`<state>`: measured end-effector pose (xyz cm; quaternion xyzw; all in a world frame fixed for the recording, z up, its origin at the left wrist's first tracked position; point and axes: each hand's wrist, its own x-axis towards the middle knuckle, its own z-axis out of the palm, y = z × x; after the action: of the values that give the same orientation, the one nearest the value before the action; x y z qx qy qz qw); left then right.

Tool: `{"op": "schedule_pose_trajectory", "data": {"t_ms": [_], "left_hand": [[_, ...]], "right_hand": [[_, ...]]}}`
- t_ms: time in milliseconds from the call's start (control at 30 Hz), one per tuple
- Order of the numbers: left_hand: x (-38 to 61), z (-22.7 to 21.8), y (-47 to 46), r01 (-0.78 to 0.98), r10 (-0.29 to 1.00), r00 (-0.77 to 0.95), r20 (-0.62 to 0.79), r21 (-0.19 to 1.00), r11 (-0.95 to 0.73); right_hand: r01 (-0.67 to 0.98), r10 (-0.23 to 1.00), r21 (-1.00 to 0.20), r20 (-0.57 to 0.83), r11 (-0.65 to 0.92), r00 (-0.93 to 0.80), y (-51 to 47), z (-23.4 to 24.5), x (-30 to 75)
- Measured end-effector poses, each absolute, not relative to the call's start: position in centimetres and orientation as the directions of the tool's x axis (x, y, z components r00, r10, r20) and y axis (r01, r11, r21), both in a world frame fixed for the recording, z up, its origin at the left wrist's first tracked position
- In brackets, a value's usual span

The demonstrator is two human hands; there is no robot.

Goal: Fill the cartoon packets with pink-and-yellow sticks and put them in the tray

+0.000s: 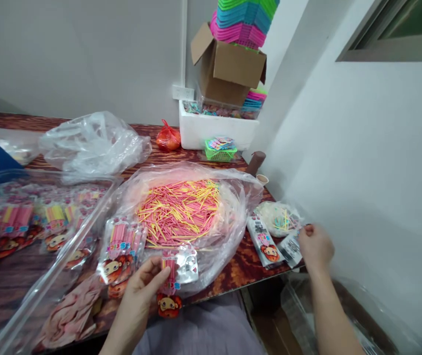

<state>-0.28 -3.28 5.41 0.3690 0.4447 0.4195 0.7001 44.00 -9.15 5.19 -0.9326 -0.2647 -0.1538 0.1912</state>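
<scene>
My left hand (145, 285) pinches a small printed packet (169, 281) of pink sticks with a red-haired cartoon figure, at the table's front edge. Right beside it is a shiny clear-and-silver packet (188, 264); whether the two are joined I cannot tell. My right hand (317, 246) is closed at the table's right edge, fingertips over a silver packet (291, 248); what they grip is hidden. Nearby lie a stack of printed packets (264, 244) and a clear bag with a few coloured sticks (282, 220). Pink and yellow sticks (181, 209) heap in an open plastic bag (229, 236).
Filled packets lie left (120, 246) and in a clear plastic bin (53, 264). Pink cloth (72, 313) rests in front. Behind stand a white foam box (216, 130), cardboard box (229, 69), green basket (220, 153), brown bottle (256, 161) and red bag (168, 137).
</scene>
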Motion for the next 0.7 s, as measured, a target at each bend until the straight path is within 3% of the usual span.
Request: {"op": "schedule_pose_trajectory", "data": {"t_ms": [100,200,267,333,400,500,700], "left_hand": [[-0.2,5.9,-3.3,-0.269,0.917,0.266,-0.299,0.890,0.368],[-0.3,5.9,-3.2,-0.281,0.924,0.242,-0.298,0.890,0.360],[-0.3,5.7,-3.1,-0.293,0.927,0.224,-0.301,0.886,0.358],[0.0,5.5,-3.1,-0.301,0.928,0.223,-0.297,0.885,0.355],[0.5,5.4,-3.1,-0.305,0.933,0.229,-0.279,0.889,0.341],[1.1,5.5,-3.1,-0.332,0.955,0.182,-0.235,0.899,0.285],[-0.7,6.0,-3.4,-0.215,0.999,0.019,-0.033,0.976,0.036]], "right_hand": [[0.599,0.494,-0.252,0.376,-0.760,0.784,-6.5,4.3,44.5],[0.636,0.478,-0.327,0.448,-0.699,0.756,-5.8,4.0,43.4],[0.658,0.483,-0.468,0.449,-0.590,0.752,-5.9,4.2,40.7],[0.607,0.655,-0.709,0.273,-0.358,0.705,-5.9,4.6,36.1],[0.433,0.905,-0.884,0.025,-0.179,0.425,-5.8,5.2,30.1],[0.183,0.990,-0.973,-0.142,-0.139,-0.004,-5.6,6.0,20.9],[0.251,0.996,-0.964,0.090,0.085,0.010,-4.2,6.3,11.4]]}}
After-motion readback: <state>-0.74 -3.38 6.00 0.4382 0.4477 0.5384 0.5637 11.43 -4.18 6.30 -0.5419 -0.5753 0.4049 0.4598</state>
